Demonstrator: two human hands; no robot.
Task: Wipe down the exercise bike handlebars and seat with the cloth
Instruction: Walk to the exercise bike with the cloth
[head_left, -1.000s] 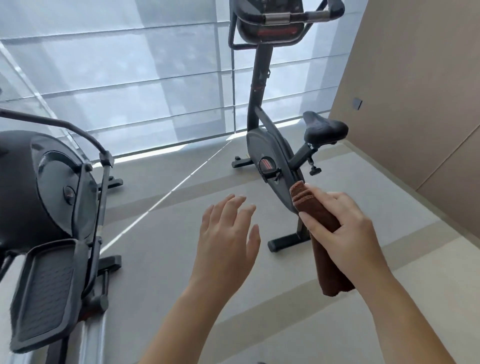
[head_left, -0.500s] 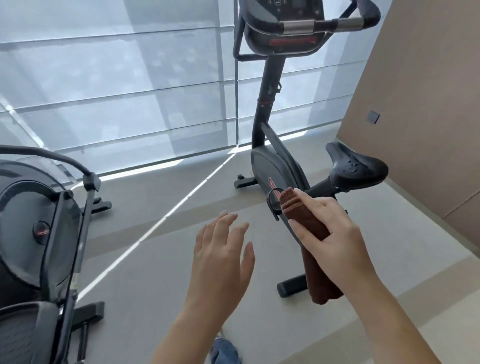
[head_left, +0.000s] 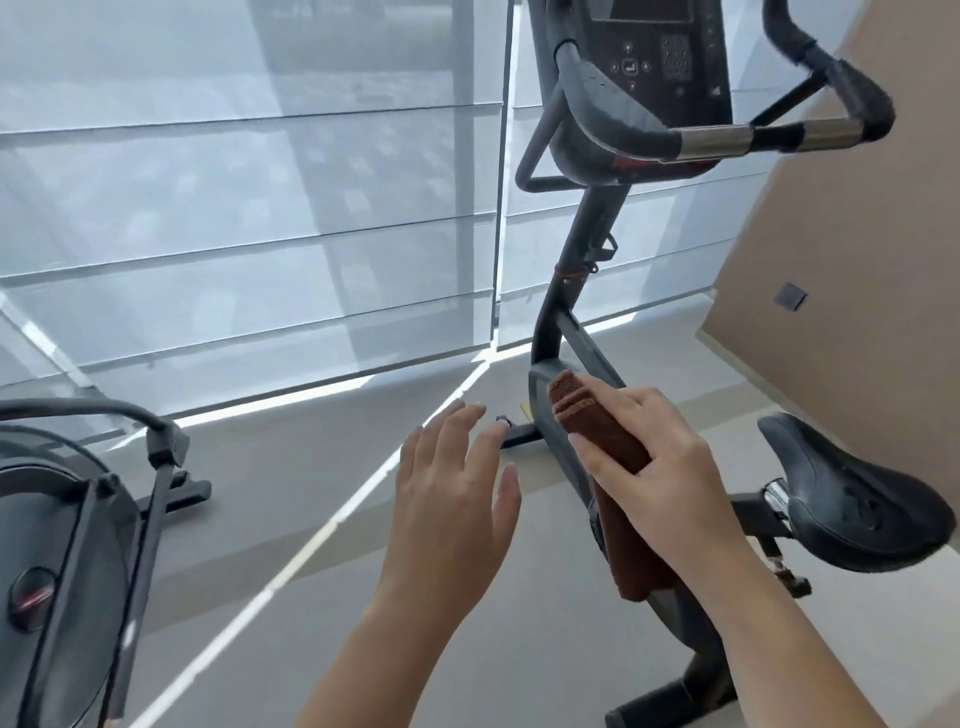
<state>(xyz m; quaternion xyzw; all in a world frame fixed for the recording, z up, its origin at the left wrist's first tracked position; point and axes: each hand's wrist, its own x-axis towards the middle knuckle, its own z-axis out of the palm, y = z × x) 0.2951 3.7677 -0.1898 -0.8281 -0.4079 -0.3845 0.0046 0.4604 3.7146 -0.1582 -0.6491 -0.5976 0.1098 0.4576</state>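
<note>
R hand (head_left: 670, 467) grips the folded brown cloth (head_left: 597, 421), held in air in front of bike frame; L hand (head_left: 452, 483) relaxed, empty. Start w/ handlebars (head_left: 727, 137) (up top), then seat (head_left: 852, 493); prob unfold cloth for full wrap.

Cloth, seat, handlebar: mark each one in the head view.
cloth (head_left: 597, 423), head view, on its folded upper part.
seat (head_left: 852, 499), head view, on the middle of the pad.
handlebar (head_left: 717, 139), head view, on the near chrome section.

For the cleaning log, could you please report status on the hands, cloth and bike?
Right hand grips folded brown cloth; left hand open, empty. Handlebars and seat not yet touched. Path clear.
</note>
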